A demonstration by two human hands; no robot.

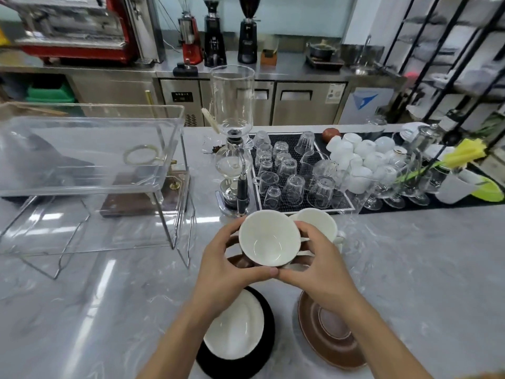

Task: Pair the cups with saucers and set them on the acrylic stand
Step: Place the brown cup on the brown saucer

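Both hands hold one cream-white cup above the marble counter, its mouth tilted toward me. My left hand cups its left and underside; my right hand grips its right side, thumbs meeting under the rim. A second white cup stands just behind, partly hidden. Near me lie a black saucer with a white centre and a stack of brown saucers. The clear acrylic stand sits to the left, with nothing on its top shelf.
A glass siphon brewer stands behind the cups. A black mat holds several upturned glasses, with white cups and stemmed glasses to its right. A wooden stand sits behind the acrylic stand.
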